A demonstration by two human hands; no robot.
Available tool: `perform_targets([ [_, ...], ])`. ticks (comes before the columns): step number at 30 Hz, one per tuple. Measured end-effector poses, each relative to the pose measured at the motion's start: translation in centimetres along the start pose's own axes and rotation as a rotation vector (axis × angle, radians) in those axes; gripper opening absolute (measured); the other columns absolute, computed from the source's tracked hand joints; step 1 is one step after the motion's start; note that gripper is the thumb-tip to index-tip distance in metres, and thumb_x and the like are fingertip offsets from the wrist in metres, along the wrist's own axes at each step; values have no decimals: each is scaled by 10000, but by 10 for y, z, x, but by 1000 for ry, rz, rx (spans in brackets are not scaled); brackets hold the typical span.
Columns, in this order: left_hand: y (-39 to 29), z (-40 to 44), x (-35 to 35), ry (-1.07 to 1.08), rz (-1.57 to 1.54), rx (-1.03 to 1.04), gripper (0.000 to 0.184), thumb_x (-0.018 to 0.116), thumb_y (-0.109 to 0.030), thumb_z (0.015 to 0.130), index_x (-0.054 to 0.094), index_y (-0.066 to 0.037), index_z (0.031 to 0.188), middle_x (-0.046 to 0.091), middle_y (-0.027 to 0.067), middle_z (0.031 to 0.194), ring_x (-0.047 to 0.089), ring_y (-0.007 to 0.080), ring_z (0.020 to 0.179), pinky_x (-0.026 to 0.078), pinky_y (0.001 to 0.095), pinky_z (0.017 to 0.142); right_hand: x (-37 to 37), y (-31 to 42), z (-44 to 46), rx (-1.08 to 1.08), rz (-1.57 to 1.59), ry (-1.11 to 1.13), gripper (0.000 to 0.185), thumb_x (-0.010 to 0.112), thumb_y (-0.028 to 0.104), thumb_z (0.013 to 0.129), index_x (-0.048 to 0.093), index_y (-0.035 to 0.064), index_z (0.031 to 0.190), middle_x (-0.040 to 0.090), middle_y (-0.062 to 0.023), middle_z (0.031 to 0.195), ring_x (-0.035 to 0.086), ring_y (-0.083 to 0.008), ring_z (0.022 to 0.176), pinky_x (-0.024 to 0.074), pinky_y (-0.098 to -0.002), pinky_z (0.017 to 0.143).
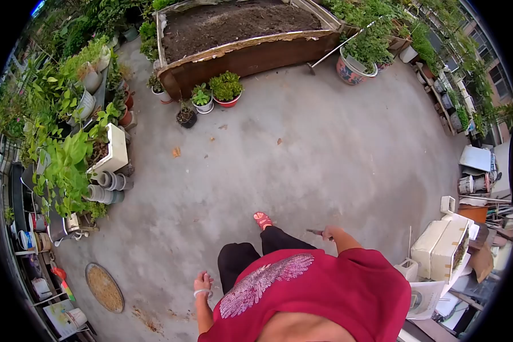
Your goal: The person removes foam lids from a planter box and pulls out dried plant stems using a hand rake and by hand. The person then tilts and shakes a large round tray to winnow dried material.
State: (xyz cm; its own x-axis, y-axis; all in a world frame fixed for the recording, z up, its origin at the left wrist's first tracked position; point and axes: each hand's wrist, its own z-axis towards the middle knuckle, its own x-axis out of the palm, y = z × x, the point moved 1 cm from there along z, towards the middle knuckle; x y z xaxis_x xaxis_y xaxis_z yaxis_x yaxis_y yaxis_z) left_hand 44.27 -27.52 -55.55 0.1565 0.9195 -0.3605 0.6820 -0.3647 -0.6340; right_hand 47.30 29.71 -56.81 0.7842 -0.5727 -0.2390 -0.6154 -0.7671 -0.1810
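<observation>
My left hand (203, 283) hangs beside my left hip with its fingers curled, a pale bracelet around the wrist. Whether anything is inside those fingers is too small to tell. On the other side, my right hand (329, 232) is closed around a small dark tool (314, 231) that points left, above the concrete floor (290, 171). What kind of tool it is cannot be made out. One foot in a red sandal (262, 220) shows between the hands, forward of my dark trousers.
A raised soil bed (222, 62) stands ahead, with small potted plants (226, 88) along its front. Leafy plants and a white planter (117, 149) line the left. A round tray (104, 287) lies lower left. Foam boxes (439, 248) are at right; a long-handled tool (330, 52) leans near a patterned pot (350, 71).
</observation>
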Motion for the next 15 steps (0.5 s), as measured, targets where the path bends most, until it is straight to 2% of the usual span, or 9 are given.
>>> perform_targets([
  [1,-19,3,2,2,-18,1,253,441,-155,861,518,-9,1053,596,92,786,608,159,627,467,261,491,-24,17,39,-88,-83,-121,228,599,206,669,640,52,833,605,-82,704,575,-189,597,466,-346,563],
  [2,-38,6,1,8,-33,5,256,441,-157,862,515,-8,1057,598,93,796,609,159,635,470,261,503,-83,64,-32,-78,-112,-178,250,568,178,662,637,56,869,632,-101,809,611,-225,719,478,-358,643],
  [3,-57,14,-1,16,-47,13,259,442,-159,862,513,-7,1060,599,94,806,610,159,643,473,261,515,-115,97,-32,-132,-106,-299,276,536,149,661,633,53,901,631,-127,906,608,-255,854,472,-364,726],
  [4,-71,22,-3,6,-60,-30,258,446,-156,861,512,-5,1059,599,94,801,609,160,640,473,262,514,-149,131,-42,-115,-184,-268,324,462,229,804,551,187,1112,557,-67,1121,525,-233,1048,436,-368,840],
  [5,-73,30,-9,-5,-74,-75,256,449,-152,860,512,-2,1058,599,94,796,609,162,637,473,263,513,-176,158,-43,-250,-91,-419,339,479,172,747,571,44,1047,570,-138,1076,556,-259,995,443,-367,826],
  [6,-75,37,-15,-17,-89,-119,255,453,-148,859,511,0,1057,598,95,791,608,164,634,474,263,512,-201,188,-37,-183,-143,-428,329,414,224,832,538,107,1114,542,-79,1141,518,-237,1057,438,-364,840],
  [9,66,119,-45,50,100,-113,243,465,-127,852,513,2,1053,597,99,782,607,169,623,475,271,493,-255,262,-29,-216,68,-506,325,434,216,810,545,72,1079,554,-98,1111,530,-254,1036,440,-360,839],
  [11,30,120,-73,65,240,-237,246,464,-132,853,513,2,1053,598,100,786,607,168,627,477,270,502,-293,307,-42,-253,160,-586,309,450,215,795,560,65,1042,563,-97,1093,541,-264,1015,448,-363,825],
  [15,-52,145,-116,5,187,-331,252,463,-142,854,514,3,1054,600,102,792,607,167,636,482,269,520,-337,384,-69,-363,338,-644,301,564,212,706,568,-14,904,608,-202,877,606,-304,840,486,-387,685],
])
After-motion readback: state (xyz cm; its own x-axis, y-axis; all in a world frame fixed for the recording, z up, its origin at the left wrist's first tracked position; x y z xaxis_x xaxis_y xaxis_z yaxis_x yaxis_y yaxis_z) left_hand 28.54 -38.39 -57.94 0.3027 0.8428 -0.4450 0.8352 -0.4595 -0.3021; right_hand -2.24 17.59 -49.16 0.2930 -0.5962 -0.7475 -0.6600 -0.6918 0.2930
